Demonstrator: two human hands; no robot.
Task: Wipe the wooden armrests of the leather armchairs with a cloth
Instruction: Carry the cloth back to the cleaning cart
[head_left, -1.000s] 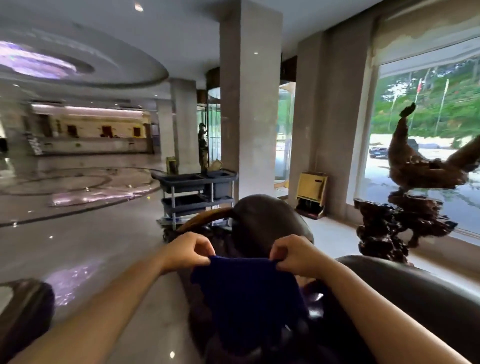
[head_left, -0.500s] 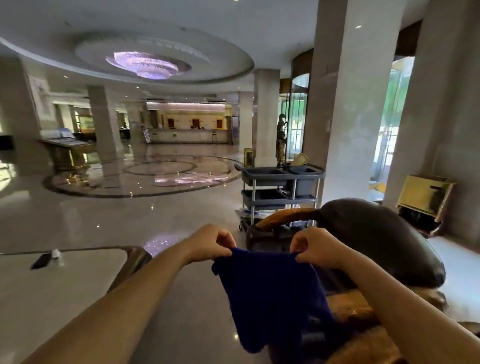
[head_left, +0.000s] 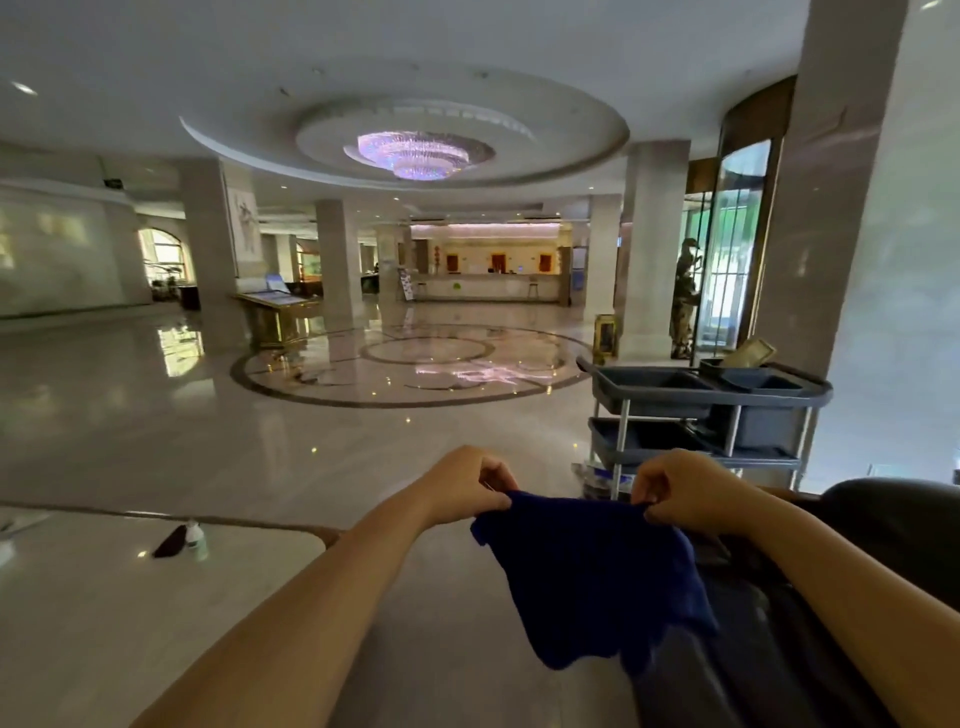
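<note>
While hands pinch cloth (head_left: 587, 577): cart (head_left: 706, 410) ahead, armchair (head_left: 893, 525) right.

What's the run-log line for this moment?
left hand: pinching blue cloth | right hand: pinching cloth | cloth: hanging, spread | armrest: not touched

A pale stone-topped table (head_left: 93, 613) fills the lower left, its rounded corner edged in a darker rim. On it lie a small clear bottle (head_left: 196, 540) and, touching it, a dark flat object (head_left: 170, 542) (too blurred to identify). Beyond, the glossy marble floor (head_left: 218, 431) carries a grey two-tier cart (head_left: 711, 415) at right.
</note>
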